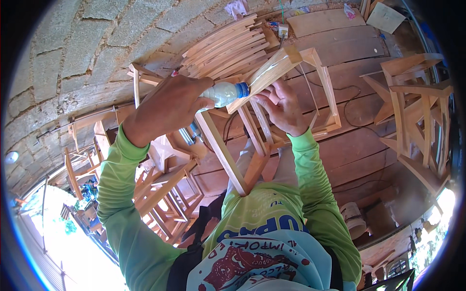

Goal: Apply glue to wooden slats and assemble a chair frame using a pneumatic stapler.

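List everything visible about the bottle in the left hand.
The bottle looks like clear plastic, with a blue cap and whitish contents. The left hand grips it, hiding its base end. It lies tipped nearly sideways, cap pointing right at the wooden piece, which bears a glossy whitish streak. Whether the cap touches the wood can't be told.

The left hand (167,107) holds a blue-capped bottle (222,95) at a wooden bar (273,71). The right hand (286,110) is at the bar's near side.

Bright daylight (87,257) shows beside grey blockwork (111,31) and wooden furniture frames (422,90).
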`<state>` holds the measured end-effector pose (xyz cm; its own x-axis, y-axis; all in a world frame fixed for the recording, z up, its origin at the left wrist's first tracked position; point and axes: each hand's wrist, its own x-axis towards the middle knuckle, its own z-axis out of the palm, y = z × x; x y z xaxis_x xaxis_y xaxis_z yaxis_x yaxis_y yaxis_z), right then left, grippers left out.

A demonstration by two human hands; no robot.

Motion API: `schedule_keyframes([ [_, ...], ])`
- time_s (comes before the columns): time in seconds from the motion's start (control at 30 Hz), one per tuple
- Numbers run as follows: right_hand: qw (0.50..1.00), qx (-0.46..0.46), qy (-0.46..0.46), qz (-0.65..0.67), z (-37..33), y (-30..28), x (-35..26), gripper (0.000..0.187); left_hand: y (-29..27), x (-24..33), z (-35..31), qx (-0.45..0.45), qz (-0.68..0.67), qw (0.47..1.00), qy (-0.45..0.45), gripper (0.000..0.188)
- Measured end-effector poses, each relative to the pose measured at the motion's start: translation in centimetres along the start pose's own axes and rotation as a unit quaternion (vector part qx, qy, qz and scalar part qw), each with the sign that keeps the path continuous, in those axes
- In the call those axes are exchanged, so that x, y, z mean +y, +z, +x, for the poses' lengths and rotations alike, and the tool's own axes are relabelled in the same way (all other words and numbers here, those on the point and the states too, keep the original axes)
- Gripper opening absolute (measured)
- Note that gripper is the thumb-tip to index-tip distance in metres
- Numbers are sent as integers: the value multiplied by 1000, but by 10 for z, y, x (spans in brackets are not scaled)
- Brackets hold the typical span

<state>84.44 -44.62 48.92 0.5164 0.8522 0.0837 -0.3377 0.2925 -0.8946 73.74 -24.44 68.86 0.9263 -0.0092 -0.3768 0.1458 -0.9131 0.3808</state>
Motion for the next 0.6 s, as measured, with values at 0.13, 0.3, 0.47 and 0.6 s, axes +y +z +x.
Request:
schedule_keyframes([
  [0.13, 999, -9, -43, 14, 0, -4, -9, 51, 2, 0, -1, -2, 10, 1000, -7, 21],
  [0.3, 997, 9, -66, 26, 2, -3, -16, 51, 3, -2, -5, -4, 15, 1000, -12, 20],
  [0.47, 998, 18, -60, 15, 5, -5, -24, 49, 6, -5, -6, -21, 4, 999, -32, 19],
  [0.6, 998, 11, -67, -3, 6, -8, -34, 49, 9, -8, -9, -33, -6, 998, -51, 20],
])
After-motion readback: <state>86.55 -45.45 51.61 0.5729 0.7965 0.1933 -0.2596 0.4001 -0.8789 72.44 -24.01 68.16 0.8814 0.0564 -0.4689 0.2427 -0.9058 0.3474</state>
